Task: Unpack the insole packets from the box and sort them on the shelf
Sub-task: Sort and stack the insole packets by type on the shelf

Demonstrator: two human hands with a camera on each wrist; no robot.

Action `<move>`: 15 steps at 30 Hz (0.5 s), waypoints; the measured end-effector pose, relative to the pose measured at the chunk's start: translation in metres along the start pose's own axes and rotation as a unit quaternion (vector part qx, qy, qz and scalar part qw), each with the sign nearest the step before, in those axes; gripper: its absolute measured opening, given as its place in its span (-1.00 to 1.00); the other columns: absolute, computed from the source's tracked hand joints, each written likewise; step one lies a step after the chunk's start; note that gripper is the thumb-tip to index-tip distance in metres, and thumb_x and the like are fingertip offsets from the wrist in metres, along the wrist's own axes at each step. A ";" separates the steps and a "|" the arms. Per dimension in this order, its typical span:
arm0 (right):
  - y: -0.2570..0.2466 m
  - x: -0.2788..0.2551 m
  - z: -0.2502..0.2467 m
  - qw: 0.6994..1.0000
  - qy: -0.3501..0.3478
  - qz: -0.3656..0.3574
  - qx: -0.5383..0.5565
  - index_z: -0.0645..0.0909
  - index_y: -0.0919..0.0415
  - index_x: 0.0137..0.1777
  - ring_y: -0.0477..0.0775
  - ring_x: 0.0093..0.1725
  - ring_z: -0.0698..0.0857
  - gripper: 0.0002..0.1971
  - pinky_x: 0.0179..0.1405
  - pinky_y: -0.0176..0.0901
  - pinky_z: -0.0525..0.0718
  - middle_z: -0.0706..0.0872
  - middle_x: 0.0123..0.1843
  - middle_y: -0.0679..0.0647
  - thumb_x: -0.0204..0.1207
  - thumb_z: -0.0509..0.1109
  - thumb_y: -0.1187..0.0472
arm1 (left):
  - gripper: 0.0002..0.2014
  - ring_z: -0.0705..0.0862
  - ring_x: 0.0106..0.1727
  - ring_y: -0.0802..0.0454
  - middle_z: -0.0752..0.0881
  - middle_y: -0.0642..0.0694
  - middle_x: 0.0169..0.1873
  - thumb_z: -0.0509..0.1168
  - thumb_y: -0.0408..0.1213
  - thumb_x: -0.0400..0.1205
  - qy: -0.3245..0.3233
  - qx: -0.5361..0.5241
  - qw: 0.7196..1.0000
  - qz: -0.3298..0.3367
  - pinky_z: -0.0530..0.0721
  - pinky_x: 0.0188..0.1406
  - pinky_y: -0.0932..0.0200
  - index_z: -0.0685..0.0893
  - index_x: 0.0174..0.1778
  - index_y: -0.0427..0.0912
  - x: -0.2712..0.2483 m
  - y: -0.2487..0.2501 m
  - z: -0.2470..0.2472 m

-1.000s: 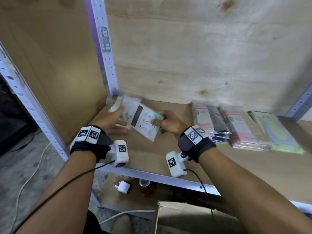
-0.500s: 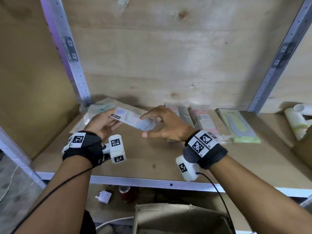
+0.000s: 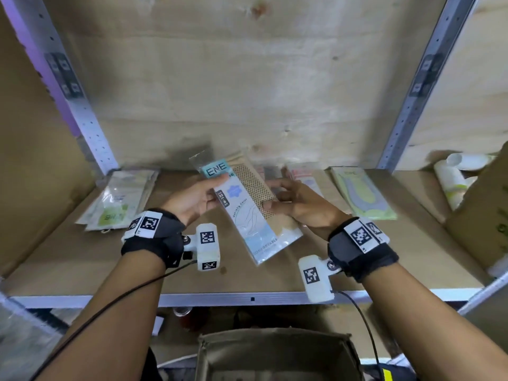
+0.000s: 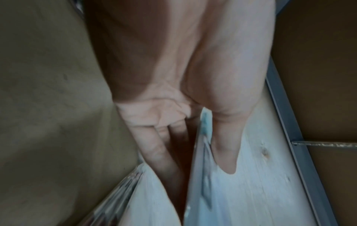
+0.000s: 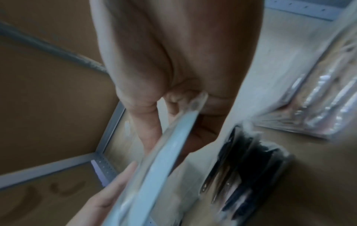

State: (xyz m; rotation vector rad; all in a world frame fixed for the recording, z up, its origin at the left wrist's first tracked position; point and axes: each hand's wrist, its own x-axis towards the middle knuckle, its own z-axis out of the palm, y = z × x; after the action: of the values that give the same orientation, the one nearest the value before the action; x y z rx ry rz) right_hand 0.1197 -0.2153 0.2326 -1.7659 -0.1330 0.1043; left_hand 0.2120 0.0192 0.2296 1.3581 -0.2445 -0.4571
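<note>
Left hand (image 3: 193, 199) and right hand (image 3: 298, 203) both pinch 1 blue insole packet (image 3: 248, 215) with their fingers above the shelf (image 3: 82, 259).

Back wall: pale plywood panel (image 3: 247, 86) with knots, lit softly from the front.
Uprights: perforated grey metal posts at left (image 3: 63, 86) and right (image 3: 423, 78).
Side wall: brown cardboard sheet (image 3: 30, 174) at left.
Front edge: grey metal rail (image 3: 247, 299).
</note>
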 end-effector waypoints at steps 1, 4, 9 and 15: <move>0.003 -0.002 -0.003 1.000 -0.008 0.005 0.001 0.54 0.26 0.43 0.07 0.11 0.82 -0.55 0.06 -0.25 0.75 0.82 0.15 0.18 0.55 0.46 0.42 | -0.66 0.83 0.06 -0.05 0.82 -0.22 0.14 0.42 -0.26 0.63 0.011 0.007 1.000 0.018 0.81 -0.11 0.18 0.68 0.31 -0.28 0.003 0.001 -0.001; 0.008 -0.008 -0.014 0.999 -0.026 0.024 -0.025 0.52 0.23 0.46 0.16 0.19 0.78 -0.53 0.28 -0.06 0.69 0.80 0.19 0.21 0.56 0.43 0.44 | -0.68 0.84 -0.01 -0.01 0.86 -0.16 0.03 0.45 -0.24 0.59 0.065 0.026 0.996 0.055 0.79 -0.15 0.23 0.73 0.24 -0.26 0.011 0.002 -0.009; 0.014 -0.009 -0.026 0.995 -0.071 0.024 -0.072 0.56 -0.05 0.39 0.81 0.22 0.51 -0.56 0.31 0.76 0.32 0.70 0.19 0.52 0.59 0.42 0.37 | -0.67 0.66 -0.33 0.03 0.77 -0.12 -0.26 0.55 -0.08 0.49 0.116 0.106 0.985 0.067 0.66 -0.35 0.19 0.83 0.10 -0.16 0.021 -0.001 -0.022; 0.009 -0.011 -0.022 0.992 -0.096 0.020 -0.080 0.53 -0.05 0.42 0.74 0.10 0.59 -0.53 0.15 0.69 0.47 0.76 0.06 0.40 0.58 0.43 0.37 | -0.55 0.60 -0.60 0.23 0.56 0.07 -0.61 0.27 0.25 0.63 0.117 0.314 0.938 0.093 0.49 -0.59 0.41 0.71 -0.25 -0.09 0.012 0.007 -0.018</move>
State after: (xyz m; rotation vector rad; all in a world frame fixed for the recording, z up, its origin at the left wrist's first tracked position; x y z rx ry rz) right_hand 0.1121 -0.2398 0.2275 -1.9171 -0.2522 0.2996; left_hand 0.2314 0.0303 0.2316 1.9766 -0.3339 -0.0451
